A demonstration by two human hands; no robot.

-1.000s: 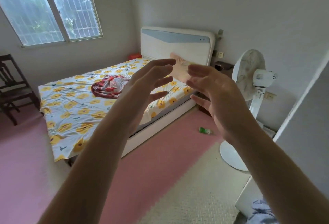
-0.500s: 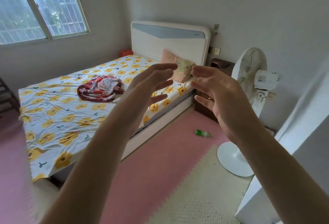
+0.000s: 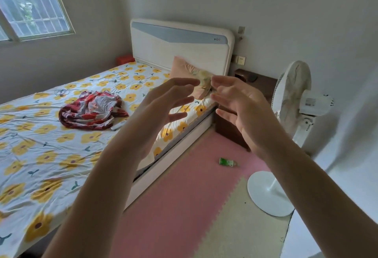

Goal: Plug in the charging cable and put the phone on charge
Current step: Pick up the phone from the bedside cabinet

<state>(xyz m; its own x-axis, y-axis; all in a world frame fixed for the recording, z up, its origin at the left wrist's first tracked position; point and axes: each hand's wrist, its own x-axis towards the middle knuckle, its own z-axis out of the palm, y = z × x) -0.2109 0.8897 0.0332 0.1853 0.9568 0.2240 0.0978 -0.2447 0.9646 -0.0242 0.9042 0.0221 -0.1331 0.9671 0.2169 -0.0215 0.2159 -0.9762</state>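
I hold my left hand (image 3: 163, 104) and right hand (image 3: 241, 106) spread wide, both empty, above the bed (image 3: 61, 145).

Two bare hands are raised in a bedroom, palms facing each other, fingers spread and holding nothing: the left hand (image 3: 163, 102) and the right hand (image 3: 239, 104). To the left lies a bed (image 3: 61, 151) with a yellow-flowered sheet, a red patterned cloth (image 3: 92, 112) and a pink pillow (image 3: 190, 75). A white pedestal fan (image 3: 294, 102) stands right, near a dark nightstand (image 3: 231, 128); a wall socket (image 3: 241, 60) is above it.
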